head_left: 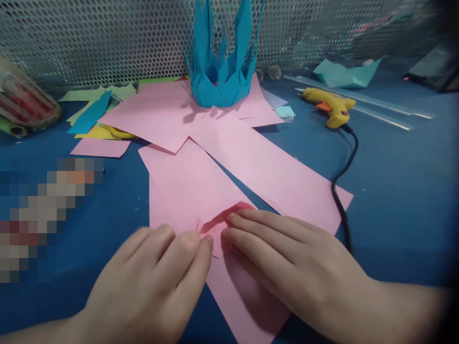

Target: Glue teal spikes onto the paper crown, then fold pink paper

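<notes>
Both my hands rest on a small folded pink paper piece [218, 227] near the front of the blue table. My left hand [158, 277] has its fingers curled and pressed together on the piece's left edge. My right hand [287, 258] lies with fingers stretched flat and close together, pressing the fold from the right. Under the piece lie larger pink paper sheets [258, 162]. A blue folded paper crown [222, 71] stands upright at the back on more pink sheets.
A yellow glue gun [332, 107] lies at the right rear, its black cord [340, 191] running toward me beside my right hand. Clear glue sticks [380, 112], a teal paper shape [344, 74], coloured paper scraps [93, 114] and a perforated metal wall [107, 38] surround the area.
</notes>
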The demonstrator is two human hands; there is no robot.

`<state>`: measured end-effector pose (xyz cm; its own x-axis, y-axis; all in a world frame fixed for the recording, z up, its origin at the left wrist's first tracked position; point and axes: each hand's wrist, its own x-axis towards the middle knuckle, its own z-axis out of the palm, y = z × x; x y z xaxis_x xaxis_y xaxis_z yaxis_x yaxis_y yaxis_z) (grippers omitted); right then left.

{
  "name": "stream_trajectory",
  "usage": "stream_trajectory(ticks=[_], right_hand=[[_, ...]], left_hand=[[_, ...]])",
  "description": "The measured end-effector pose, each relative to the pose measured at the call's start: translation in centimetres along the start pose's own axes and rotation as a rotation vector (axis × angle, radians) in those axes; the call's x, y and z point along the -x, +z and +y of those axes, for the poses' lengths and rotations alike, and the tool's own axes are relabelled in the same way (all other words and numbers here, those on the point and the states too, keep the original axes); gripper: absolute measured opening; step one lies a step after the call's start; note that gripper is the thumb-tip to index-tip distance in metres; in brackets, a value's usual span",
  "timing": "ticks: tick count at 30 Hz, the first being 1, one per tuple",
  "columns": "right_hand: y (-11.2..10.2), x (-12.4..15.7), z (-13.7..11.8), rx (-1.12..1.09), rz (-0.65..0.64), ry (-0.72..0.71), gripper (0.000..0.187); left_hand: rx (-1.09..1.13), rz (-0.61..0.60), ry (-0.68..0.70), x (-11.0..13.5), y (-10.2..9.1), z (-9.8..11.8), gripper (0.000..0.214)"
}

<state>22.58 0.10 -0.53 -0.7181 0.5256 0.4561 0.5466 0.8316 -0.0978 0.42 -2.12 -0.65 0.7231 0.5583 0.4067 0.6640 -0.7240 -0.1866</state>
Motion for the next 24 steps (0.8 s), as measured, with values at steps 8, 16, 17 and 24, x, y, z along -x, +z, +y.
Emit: stream_trajectory(ticks=[8, 16, 17, 24], right_hand=[[0.1, 0.5, 0.6, -0.126, 0.101, 0.166, 0.035], [0.8, -0.3, 1.6, -0.34, -0.016, 0.305, 0.009], [0.9, -0.3, 1.6, -0.36, -0.015, 0.313, 0.009], [1.0, -0.1, 1.3, -0.556, 0.007, 0.425, 0.012]], left_hand=[[0.251, -0.017, -0.069, 0.4, 1.0, -0.3, 0.022], [0.334, -0.054, 0.014, 1.0, 1.2, -0.7, 0.036], [0.36, -0.045, -0.02, 0.7, 1.1, -0.7, 0.035], [0.413, -0.141, -0.335, -0.7, 0.9, -1.1, 0.032]])
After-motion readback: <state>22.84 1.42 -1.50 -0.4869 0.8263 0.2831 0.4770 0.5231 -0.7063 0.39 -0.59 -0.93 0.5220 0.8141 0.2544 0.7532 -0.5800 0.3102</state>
